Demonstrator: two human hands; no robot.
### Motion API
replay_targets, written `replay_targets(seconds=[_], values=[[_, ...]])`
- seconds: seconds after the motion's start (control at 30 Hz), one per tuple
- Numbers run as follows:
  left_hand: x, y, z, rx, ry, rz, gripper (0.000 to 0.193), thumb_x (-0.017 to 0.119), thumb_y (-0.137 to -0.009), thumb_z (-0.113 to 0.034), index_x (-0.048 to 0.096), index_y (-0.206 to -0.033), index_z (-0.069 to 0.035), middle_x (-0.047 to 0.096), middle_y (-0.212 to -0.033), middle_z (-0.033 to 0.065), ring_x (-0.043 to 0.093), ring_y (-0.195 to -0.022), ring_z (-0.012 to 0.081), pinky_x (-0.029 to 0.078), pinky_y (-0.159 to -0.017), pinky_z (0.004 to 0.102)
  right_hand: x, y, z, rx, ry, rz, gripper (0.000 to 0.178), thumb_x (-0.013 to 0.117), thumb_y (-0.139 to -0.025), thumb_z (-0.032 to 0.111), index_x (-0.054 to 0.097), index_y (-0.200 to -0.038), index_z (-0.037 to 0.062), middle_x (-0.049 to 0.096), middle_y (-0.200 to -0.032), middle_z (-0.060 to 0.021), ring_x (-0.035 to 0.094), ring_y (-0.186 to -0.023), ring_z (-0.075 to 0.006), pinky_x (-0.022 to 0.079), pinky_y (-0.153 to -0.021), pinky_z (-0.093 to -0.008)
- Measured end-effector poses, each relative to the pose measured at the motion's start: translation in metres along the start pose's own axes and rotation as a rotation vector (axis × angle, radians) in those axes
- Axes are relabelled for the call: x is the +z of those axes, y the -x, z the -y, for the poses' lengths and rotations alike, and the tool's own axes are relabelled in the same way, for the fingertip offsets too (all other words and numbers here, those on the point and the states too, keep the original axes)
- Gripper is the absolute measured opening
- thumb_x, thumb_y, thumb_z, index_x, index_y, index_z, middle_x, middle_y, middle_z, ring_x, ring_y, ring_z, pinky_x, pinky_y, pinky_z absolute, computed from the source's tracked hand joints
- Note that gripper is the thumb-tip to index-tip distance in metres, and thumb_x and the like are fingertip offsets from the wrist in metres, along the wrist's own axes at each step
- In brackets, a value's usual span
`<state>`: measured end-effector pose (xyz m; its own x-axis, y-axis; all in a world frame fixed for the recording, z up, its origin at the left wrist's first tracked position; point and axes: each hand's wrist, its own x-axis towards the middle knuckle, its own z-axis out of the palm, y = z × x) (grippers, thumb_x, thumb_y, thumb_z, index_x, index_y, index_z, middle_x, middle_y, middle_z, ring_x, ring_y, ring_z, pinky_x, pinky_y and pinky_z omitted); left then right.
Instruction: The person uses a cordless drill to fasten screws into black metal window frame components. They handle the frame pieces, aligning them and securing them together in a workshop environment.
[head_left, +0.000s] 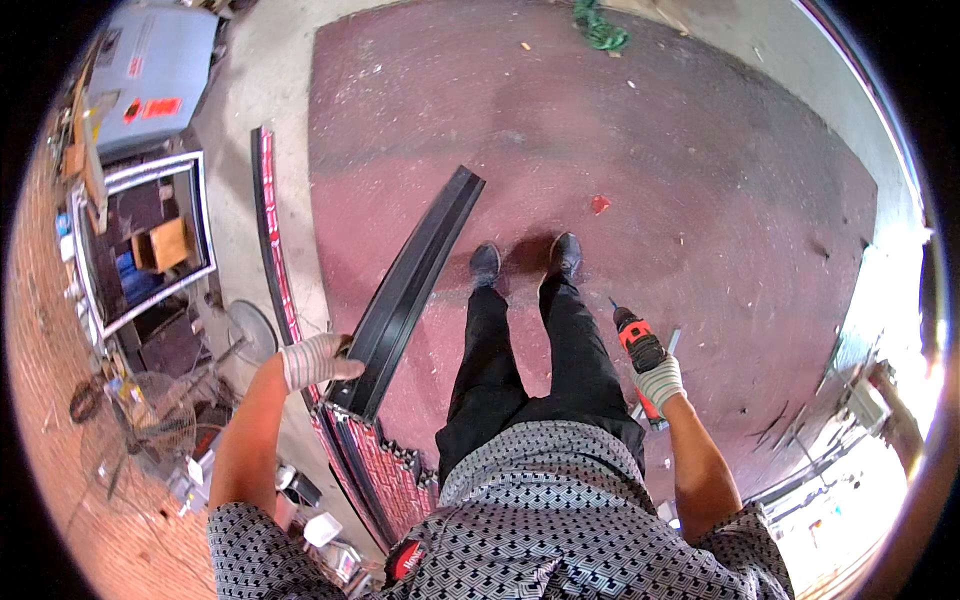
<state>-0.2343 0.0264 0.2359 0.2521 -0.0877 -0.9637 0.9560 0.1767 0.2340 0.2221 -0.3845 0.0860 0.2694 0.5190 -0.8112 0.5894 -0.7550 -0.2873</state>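
Note:
My left hand (316, 362), in a striped knit glove, is closed on the near end of a long dark metal profile (415, 280). The profile is grooved along its length and slants away to the upper right, left of my legs. A red and black cordless drill (638, 340) sits in my right hand (660, 383), which wears the same kind of glove. Its thin bit points forward, away from the profile. My fingers round the drill's handle are partly hidden.
Below my left hand lies a stack of red-and-black profiles (392, 480). A long strip (268, 210) runs along the left. Further left are a fan (140, 425), a rectangular frame (206, 225) and a grey case (165, 70). Green material (600, 28) lies on the far floor.

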Motion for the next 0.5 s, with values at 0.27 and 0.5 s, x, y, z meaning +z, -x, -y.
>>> replay_targets(seconds=[0.27, 0.5], values=[[0.046, -0.007, 0.099, -0.145, -0.046, -0.329, 0.058, 0.054, -0.095, -0.045, 0.059, -0.117, 0.009, 0.068, -0.101, 0.0204, 0.064, -0.094, 0.0251, 0.048, -0.086, 0.0365, -0.032, -0.003, 0.049, 0.008, -0.080, -0.011, 0.020, 0.064, -0.082, 0.009, 0.066, -0.102, 0.0083, 0.070, -0.086, -0.0015, 0.066, -0.077, -0.0134, 0.052, -0.073, -0.0296], [0.070, -0.070, 0.114, -0.136, 0.154, -0.680, 0.069, 0.038, -0.098, -0.055, 0.056, -0.125, 0.006, 0.063, -0.115, 0.0287, 0.059, -0.113, 0.0391, 0.042, -0.098, 0.0410, -0.034, 0.005, 0.069, 0.077, -0.040, -0.022, 0.013, 0.063, -0.082, 0.013, 0.064, -0.095, 0.0100, 0.068, -0.083, -0.0027, 0.066, -0.077, -0.0154, 0.052, -0.073, -0.0320]])
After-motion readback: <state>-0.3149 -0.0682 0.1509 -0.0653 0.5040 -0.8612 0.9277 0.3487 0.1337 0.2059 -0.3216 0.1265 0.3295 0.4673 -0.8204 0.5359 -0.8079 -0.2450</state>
